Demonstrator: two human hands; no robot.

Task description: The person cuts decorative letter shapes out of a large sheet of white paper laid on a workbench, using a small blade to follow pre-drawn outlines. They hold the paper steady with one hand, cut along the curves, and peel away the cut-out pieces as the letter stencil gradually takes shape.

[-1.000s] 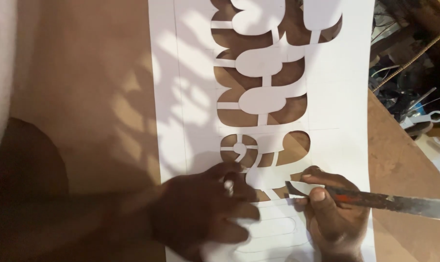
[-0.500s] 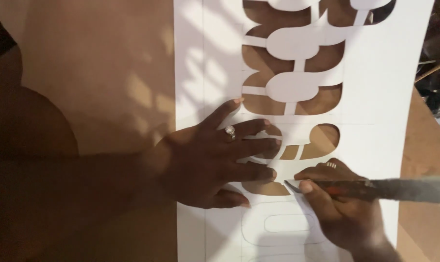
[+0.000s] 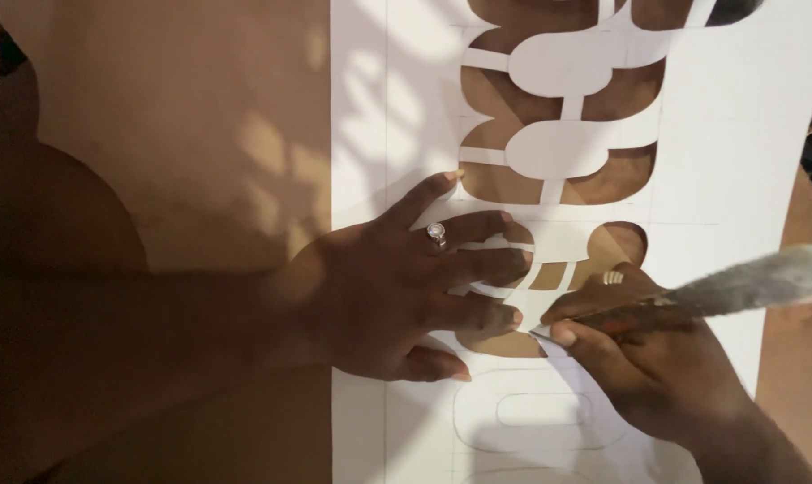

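A large white paper sheet (image 3: 737,134) with rounded shapes cut out of it lies on a brown board (image 3: 200,134). My left hand (image 3: 397,287), a ring on one finger, presses flat on the sheet with fingers spread beside a cut-out. My right hand (image 3: 648,358) grips a long metal blade (image 3: 737,282), its tip touching the paper at the lower edge of a cut-out, close to my left fingertips. Pencil outlines of rounded shapes (image 3: 540,417) show below the hands.
Brown board shows through the cut-outs (image 3: 513,184). Dappled light and a dark shadow (image 3: 56,269) fall across the left side. The board's right edge (image 3: 804,206) lies just past the sheet, with dark clutter beyond.
The view has shifted so the sheet sits further right and higher. My left hand has spread flat over the cut-out; the blade tip stays at the cut-out's lower edge.
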